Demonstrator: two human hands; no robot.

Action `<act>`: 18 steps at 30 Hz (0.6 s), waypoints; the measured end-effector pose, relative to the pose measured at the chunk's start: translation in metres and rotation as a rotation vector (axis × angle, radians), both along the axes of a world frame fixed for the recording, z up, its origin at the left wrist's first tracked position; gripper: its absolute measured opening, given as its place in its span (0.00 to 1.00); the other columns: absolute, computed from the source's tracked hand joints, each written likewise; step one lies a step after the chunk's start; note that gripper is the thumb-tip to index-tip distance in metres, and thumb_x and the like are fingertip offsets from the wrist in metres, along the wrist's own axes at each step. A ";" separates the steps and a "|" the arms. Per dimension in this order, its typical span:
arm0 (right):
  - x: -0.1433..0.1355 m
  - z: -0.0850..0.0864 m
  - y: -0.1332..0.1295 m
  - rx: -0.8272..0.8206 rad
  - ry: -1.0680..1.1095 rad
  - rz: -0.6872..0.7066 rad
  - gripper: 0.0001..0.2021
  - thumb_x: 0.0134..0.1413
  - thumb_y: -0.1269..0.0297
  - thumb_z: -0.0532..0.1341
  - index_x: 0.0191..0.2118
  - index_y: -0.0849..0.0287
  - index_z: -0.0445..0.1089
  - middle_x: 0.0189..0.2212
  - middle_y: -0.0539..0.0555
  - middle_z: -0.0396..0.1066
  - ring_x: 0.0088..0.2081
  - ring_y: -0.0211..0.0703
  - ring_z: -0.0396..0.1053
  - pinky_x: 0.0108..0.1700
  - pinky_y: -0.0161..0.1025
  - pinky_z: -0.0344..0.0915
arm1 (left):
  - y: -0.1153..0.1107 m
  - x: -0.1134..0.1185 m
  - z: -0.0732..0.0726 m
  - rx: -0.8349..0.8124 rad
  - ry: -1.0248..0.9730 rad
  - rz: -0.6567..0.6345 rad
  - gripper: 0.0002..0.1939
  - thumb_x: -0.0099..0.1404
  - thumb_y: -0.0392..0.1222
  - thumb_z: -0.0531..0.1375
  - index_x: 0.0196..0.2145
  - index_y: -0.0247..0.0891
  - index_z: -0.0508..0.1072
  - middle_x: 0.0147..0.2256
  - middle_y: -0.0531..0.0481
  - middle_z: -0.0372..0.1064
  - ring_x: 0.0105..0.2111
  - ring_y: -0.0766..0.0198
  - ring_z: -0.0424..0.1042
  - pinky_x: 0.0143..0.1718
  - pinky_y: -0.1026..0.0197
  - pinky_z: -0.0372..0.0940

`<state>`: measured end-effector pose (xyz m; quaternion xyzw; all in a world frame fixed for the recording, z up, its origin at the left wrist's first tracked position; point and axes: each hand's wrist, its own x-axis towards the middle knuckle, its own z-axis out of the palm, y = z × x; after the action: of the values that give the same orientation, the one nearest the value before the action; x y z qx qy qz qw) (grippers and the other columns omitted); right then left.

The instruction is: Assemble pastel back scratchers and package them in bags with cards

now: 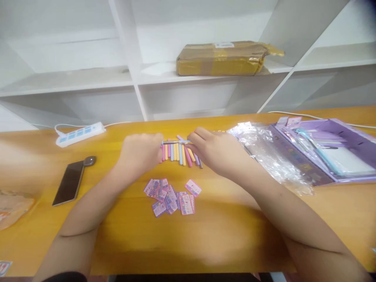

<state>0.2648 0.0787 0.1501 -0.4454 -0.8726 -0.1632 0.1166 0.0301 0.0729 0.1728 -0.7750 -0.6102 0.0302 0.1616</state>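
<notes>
My left hand point(142, 153) and my right hand point(216, 150) are both closed, with a slim pen-like stick point(172, 142) stretched level between them. It has a silvery middle and light blue near its ends; its exact kind is unclear. Just beneath lies a row of short coloured sticks point(178, 152) in pink, yellow, blue and purple, side by side on the table, partly hidden by my hands. Nearer to me is a loose pile of small pink and purple printed cards point(170, 197), with one card point(193, 188) lying a little apart.
Right of my hands, crumpled clear plastic wrappers point(268, 152) lie against an open purple box point(320, 176). A phone point(69, 182), a dark mouse-like object point(89, 161) and a white power strip point(80, 134) lie left. A taped carton point(220, 62) sits on the shelf behind.
</notes>
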 end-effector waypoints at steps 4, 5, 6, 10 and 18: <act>0.003 -0.004 0.002 0.144 0.050 0.043 0.18 0.80 0.52 0.55 0.45 0.61 0.74 0.43 0.58 0.73 0.29 0.40 0.57 0.31 0.41 0.43 | -0.001 0.001 0.002 -0.010 -0.024 0.005 0.11 0.70 0.39 0.55 0.38 0.40 0.78 0.32 0.41 0.80 0.32 0.47 0.80 0.30 0.55 0.56; 0.003 -0.004 0.002 0.178 0.069 0.067 0.17 0.80 0.54 0.55 0.45 0.62 0.74 0.43 0.58 0.73 0.30 0.40 0.58 0.32 0.41 0.44 | -0.002 0.000 0.002 -0.010 -0.025 0.009 0.11 0.70 0.39 0.54 0.38 0.40 0.78 0.32 0.41 0.79 0.32 0.47 0.80 0.31 0.55 0.57; 0.004 -0.005 0.003 0.213 0.090 0.092 0.16 0.80 0.56 0.55 0.44 0.62 0.74 0.43 0.58 0.73 0.31 0.40 0.60 0.33 0.41 0.45 | -0.002 0.000 0.003 -0.010 -0.023 0.013 0.11 0.71 0.39 0.54 0.38 0.40 0.78 0.32 0.41 0.79 0.32 0.47 0.80 0.31 0.55 0.57; 0.006 -0.004 0.004 0.354 0.168 0.158 0.15 0.80 0.61 0.55 0.40 0.61 0.72 0.39 0.57 0.72 0.33 0.41 0.60 0.34 0.42 0.47 | -0.004 -0.001 0.005 0.009 0.003 0.033 0.11 0.70 0.39 0.54 0.38 0.40 0.78 0.30 0.41 0.78 0.32 0.48 0.80 0.30 0.55 0.54; 0.013 0.004 0.003 0.443 0.182 0.272 0.07 0.74 0.71 0.60 0.40 0.59 0.72 0.37 0.55 0.73 0.38 0.45 0.60 0.40 0.43 0.52 | -0.008 0.001 0.008 0.018 0.006 0.041 0.10 0.70 0.39 0.54 0.37 0.40 0.76 0.30 0.42 0.78 0.31 0.50 0.79 0.28 0.55 0.48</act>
<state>0.2776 0.0820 0.1539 -0.3008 -0.8533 -0.2921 0.3099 0.0306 0.0645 0.1812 -0.7607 -0.6258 0.0300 0.1698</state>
